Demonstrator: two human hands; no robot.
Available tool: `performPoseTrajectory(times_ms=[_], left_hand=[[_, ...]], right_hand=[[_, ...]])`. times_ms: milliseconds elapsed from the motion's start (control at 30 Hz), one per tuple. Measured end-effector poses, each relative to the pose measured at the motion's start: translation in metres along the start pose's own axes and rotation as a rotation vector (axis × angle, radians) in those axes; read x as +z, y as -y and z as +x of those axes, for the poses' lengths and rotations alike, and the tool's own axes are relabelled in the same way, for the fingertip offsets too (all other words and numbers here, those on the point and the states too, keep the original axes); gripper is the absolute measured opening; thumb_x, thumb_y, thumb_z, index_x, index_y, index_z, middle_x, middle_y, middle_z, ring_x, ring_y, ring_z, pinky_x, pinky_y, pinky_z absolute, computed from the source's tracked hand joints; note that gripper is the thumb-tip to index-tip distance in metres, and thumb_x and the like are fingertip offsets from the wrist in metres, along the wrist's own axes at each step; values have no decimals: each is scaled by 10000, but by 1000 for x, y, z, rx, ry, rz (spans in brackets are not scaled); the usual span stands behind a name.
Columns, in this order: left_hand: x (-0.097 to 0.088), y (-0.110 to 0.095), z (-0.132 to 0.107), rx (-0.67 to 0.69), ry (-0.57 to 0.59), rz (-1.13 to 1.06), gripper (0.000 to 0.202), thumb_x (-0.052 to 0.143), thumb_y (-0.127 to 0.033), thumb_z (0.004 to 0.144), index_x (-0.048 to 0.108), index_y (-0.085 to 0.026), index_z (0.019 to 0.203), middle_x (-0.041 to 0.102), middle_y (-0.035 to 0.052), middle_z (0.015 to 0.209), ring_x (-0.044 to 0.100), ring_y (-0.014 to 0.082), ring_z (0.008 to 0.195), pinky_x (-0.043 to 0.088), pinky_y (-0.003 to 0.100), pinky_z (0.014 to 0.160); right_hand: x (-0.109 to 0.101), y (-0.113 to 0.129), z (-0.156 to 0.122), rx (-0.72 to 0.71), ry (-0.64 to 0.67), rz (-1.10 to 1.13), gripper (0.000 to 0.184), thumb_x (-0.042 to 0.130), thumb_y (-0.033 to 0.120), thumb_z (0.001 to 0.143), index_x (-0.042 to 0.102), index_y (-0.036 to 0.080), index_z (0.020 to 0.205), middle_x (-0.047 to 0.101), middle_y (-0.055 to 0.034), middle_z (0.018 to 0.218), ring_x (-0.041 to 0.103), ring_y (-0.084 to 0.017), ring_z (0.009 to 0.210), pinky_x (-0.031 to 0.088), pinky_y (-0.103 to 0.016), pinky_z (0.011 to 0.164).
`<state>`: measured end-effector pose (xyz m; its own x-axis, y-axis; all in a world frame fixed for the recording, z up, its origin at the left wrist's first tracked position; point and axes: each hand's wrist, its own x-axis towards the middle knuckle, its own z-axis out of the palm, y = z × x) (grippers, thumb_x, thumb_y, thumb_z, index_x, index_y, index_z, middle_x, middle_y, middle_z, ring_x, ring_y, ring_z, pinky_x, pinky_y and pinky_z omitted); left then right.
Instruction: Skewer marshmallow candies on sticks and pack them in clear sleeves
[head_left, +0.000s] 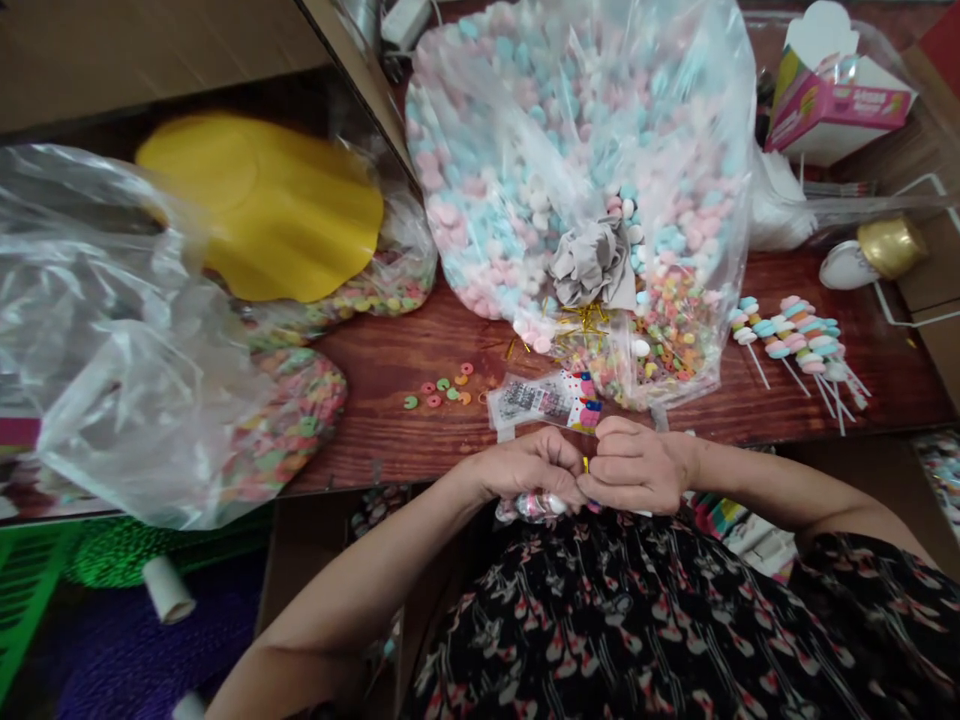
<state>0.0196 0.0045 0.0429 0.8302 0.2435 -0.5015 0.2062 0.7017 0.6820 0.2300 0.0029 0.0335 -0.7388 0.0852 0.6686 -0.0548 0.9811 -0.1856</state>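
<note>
Close to my body, my left hand [534, 466] is closed on a wrapped candy skewer [534, 507] in clear plastic, which shows below the fingers. My right hand [637, 468] presses against it, fingers curled, at the skewer's neck. A gold twist tie [586, 465] shows between the two hands; the fingers cover most of it. Just beyond them, printed clear bags [541, 398] lie at the table edge. Several unwrapped marshmallow skewers [802, 335] with white sticks rest to the right. Gummy rings [442, 388] are scattered to the left.
A large bag of pastel marshmallows [517, 90] fills the back middle, with a crumpled grey wrap [594, 262] and gold ties [585, 318] before it. Bagged gummy rings [289, 420] and a yellow sheet [262, 210] lie left. A pink box [840, 110] stands back right.
</note>
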Motion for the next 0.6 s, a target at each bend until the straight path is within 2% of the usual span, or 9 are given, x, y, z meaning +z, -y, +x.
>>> performPoseTrajectory(times_ms=[167, 233, 300, 367, 400, 467, 533, 567, 600], left_hand=[[-11, -10, 7, 18, 124, 186, 117, 778, -271, 648, 730, -169, 679, 621, -13, 543, 462, 78, 444, 365, 190, 430], [-23, -25, 5, 12, 186, 326, 107, 779, -268, 654, 732, -178, 688, 621, -13, 558, 475, 90, 466, 367, 197, 442], [-36, -46, -3, -19, 194, 486, 108, 785, -277, 650, 738, -183, 672, 632, -2, 562, 502, 110, 482, 372, 203, 446], [-39, -71, -18, 12, 73, 610, 120, 803, -295, 621, 744, -194, 648, 647, 5, 566, 542, 131, 499, 395, 208, 461], [-34, -83, -27, 80, -38, 665, 128, 817, -300, 597, 743, -203, 637, 645, 2, 565, 557, 138, 512, 408, 210, 477], [-10, -100, -45, 295, -322, 801, 133, 824, -308, 590, 739, -219, 643, 642, 7, 593, 585, 155, 578, 439, 223, 542], [23, -101, -56, 501, -533, 971, 111, 763, -341, 688, 735, -234, 699, 657, 49, 704, 613, 202, 724, 479, 271, 648], [38, -96, -57, 558, -570, 1038, 118, 728, -356, 733, 730, -239, 749, 667, 76, 790, 618, 230, 817, 492, 306, 717], [49, -87, -55, 587, -550, 1085, 139, 709, -375, 756, 720, -241, 789, 667, 95, 864, 612, 251, 891, 492, 338, 783]], right_hand=[[-5, -1, 2, 32, 108, -47, 74, 545, 241, 907, 604, 254, 864, 570, 7, 723, 461, -138, 685, 391, -358, 707], [-8, 0, 6, 41, 177, -119, 80, 537, 238, 912, 603, 265, 874, 610, 5, 817, 488, -143, 761, 372, -366, 733], [-11, 1, 12, 79, 207, -178, 91, 530, 212, 910, 599, 270, 897, 629, 0, 955, 507, -159, 872, 347, -380, 764], [-14, -1, 17, 156, 210, -202, 119, 513, 175, 908, 593, 263, 908, 620, -8, 971, 501, -167, 897, 324, -380, 757], [-15, -3, 19, 198, 211, -207, 129, 501, 161, 910, 590, 254, 902, 612, -11, 923, 491, -164, 865, 316, -372, 741], [-18, -12, 22, 267, 215, -235, 141, 475, 150, 914, 580, 231, 868, 576, -11, 798, 454, -156, 773, 298, -352, 694], [-21, -25, 24, 340, 190, -290, 153, 455, 172, 918, 562, 209, 816, 547, -19, 735, 422, -161, 726, 286, -339, 659], [-23, -31, 25, 389, 156, -318, 169, 442, 178, 916, 552, 201, 789, 540, -25, 722, 415, -164, 713, 288, -335, 651], [-25, -37, 26, 442, 112, -331, 181, 430, 177, 909, 544, 194, 770, 536, -30, 713, 412, -166, 704, 296, -333, 649]])
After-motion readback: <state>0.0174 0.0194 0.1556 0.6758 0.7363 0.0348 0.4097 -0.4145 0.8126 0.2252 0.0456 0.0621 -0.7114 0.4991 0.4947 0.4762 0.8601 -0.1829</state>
